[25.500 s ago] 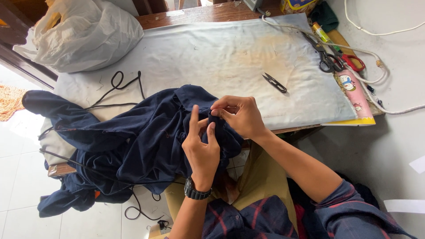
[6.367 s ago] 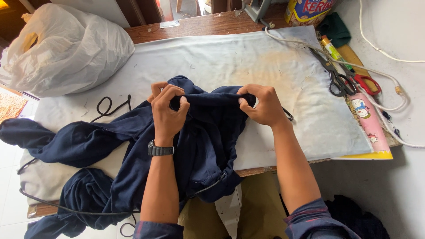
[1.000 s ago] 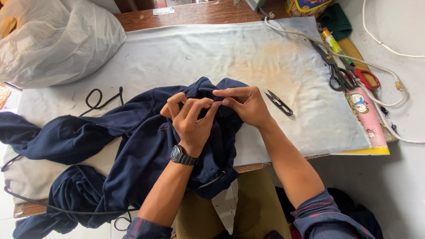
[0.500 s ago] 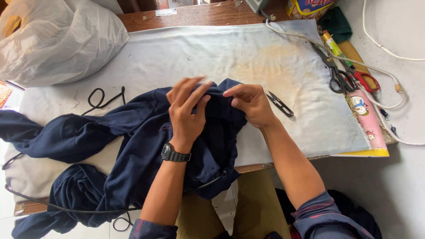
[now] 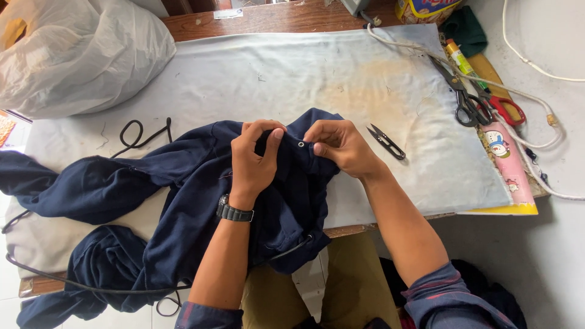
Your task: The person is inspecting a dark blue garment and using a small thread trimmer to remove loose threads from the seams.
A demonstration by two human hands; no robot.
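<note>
A dark navy garment (image 5: 183, 201) lies bunched on a pale cloth-covered table (image 5: 292, 67) and hangs over its near edge. My left hand (image 5: 255, 157), with a black wristwatch, grips a fold near the garment's top edge. My right hand (image 5: 341, 145) pinches the same edge just to the right, beside a small metal eyelet (image 5: 301, 144). A black drawstring cord (image 5: 137, 135) curls out from the garment at the left. Small black thread snips (image 5: 387, 141) lie on the cloth just right of my right hand.
A bulging white plastic bag (image 5: 73, 52) sits at the back left. Black scissors (image 5: 464, 100) and red-handled scissors (image 5: 503, 108) lie at the right edge with a white cord (image 5: 536, 103) and a yellow-edged board (image 5: 512, 164). A snack packet (image 5: 426, 9) is at the back.
My left hand has dropped from lying over the fold to gripping it, and both hands have drawn close around the eyelet. The garment has shifted slightly; the snips have not moved.
</note>
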